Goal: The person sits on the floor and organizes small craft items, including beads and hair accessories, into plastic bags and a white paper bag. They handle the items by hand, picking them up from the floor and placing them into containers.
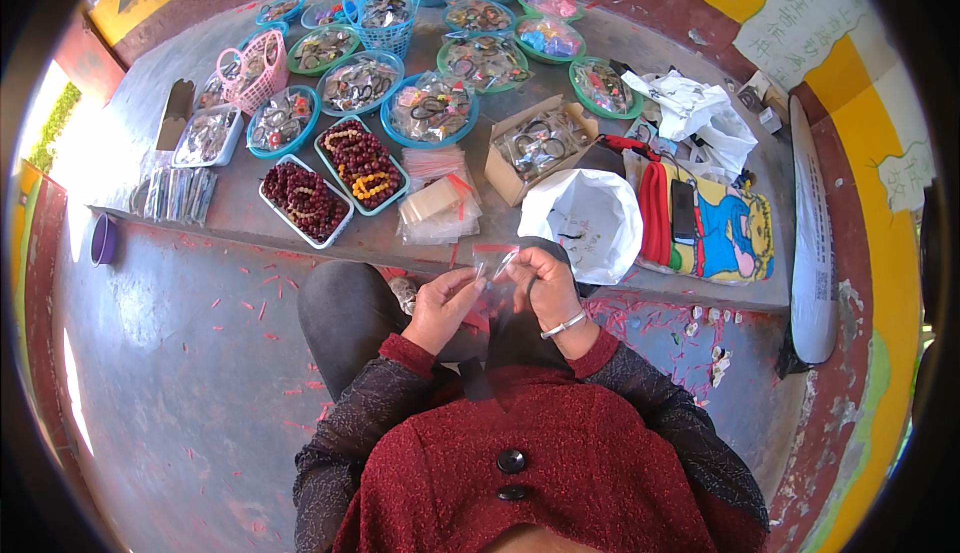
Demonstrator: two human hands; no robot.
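Note:
Both my hands are raised over my lap and pinch one small clear plastic bag (493, 265) with a red strip along its top. My left hand (441, 305) grips its left side, my right hand (543, 288) its right side; a silver bangle sits on my right wrist. What is inside the bag I cannot tell. Just beyond, on the grey ledge (250, 215), lies a stack of the same clear bags (438, 198). Two trays of dark red beaded bracelets (308, 200) stand left of that stack.
Several round dishes of bagged trinkets (430, 108) and two small baskets (255, 68) cover the ledge's far part. A cardboard box (540, 145), a white plastic bag (590, 218) and a colourful cloth bag (725, 233) lie to the right. A purple cup (103, 240) stands at the left.

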